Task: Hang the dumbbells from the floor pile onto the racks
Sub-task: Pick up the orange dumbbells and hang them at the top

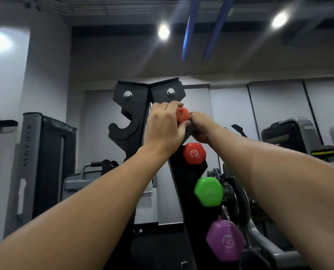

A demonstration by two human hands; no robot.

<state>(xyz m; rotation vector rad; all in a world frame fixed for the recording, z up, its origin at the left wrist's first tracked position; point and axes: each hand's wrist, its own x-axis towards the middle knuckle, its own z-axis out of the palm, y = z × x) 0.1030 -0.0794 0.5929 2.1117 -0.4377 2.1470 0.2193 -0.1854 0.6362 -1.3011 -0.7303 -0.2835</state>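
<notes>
A black dumbbell rack [127, 106] stands upright in front of me. At its top right slot, an orange dumbbell [182, 114] shows one hexagonal end between my hands. My left hand [163, 125] wraps around it from the left; my right hand [202, 126] grips from the right, partly hidden behind the rack's edge. Below hang a second orange dumbbell [193, 153], a green dumbbell [209, 191] and a purple dumbbell [225, 241]. The floor pile is out of view.
The rack's left side has an unfilled hook slot [123, 126]. A grey gym machine [45, 162] stands at left, more machines [290, 133] at right. A weight-plate stack [232, 191] sits behind the rack. Blue beams [189, 30] run overhead.
</notes>
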